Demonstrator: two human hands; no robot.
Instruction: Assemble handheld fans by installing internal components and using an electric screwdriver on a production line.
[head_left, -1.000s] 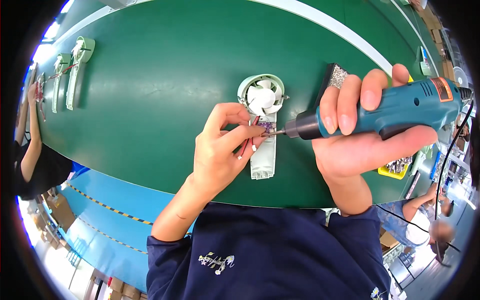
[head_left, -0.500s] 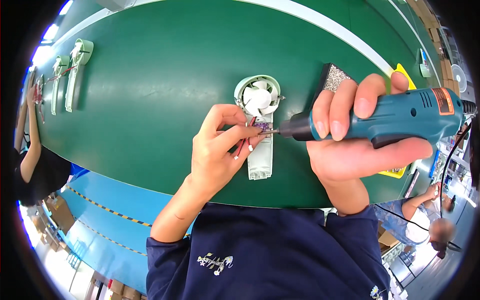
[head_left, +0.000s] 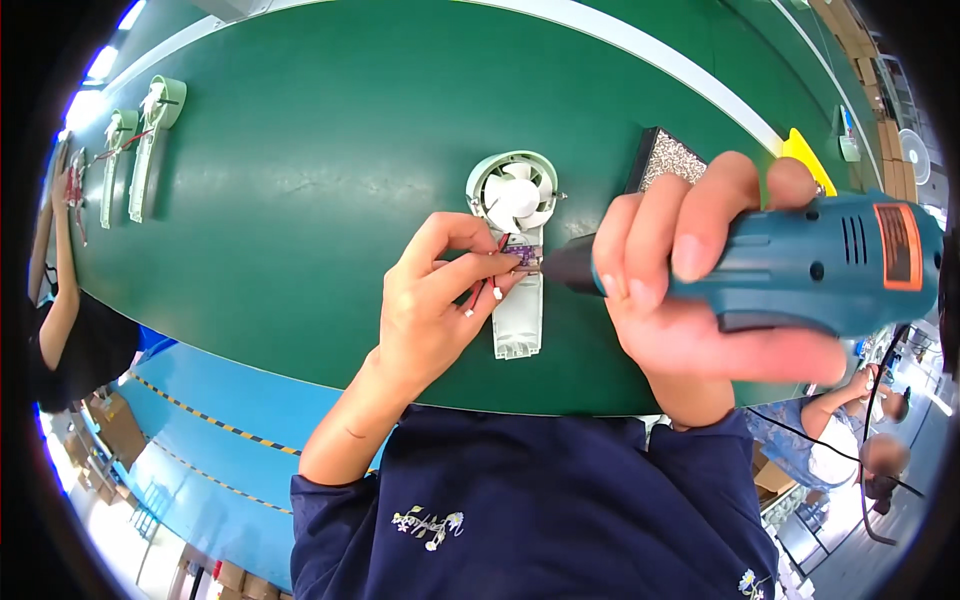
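A pale green handheld fan [head_left: 517, 325], its handle shell open, lies on the table with its white blades [head_left: 514, 196] pointing away from me. My left hand [head_left: 420, 300] is closed over the handle, fingertips pinching at a small purple circuit board [head_left: 519, 253] in the shell. Red and black wires with white connectors [head_left: 497, 292] hang beside those fingers. In my right hand [head_left: 675, 335] is a teal electric screwdriver [head_left: 775, 258], gripped round its body. Its black nose points left at the board; the bit's tip is hard to make out there.
Two more pale green fan shells [head_left: 146, 170] lie at the far left, near another person's arm [head_left: 65, 310]. Behind my right hand stand a black box of small metal screws [head_left: 668, 160] and a yellow tray [head_left: 808, 160]. A black cable [head_left: 868, 470] hangs at the right.
The screwdriver's back end has swung slightly toward me and nearer the camera, and its nose has moved left toward the board. Its cable has shifted. My left hand has barely moved.
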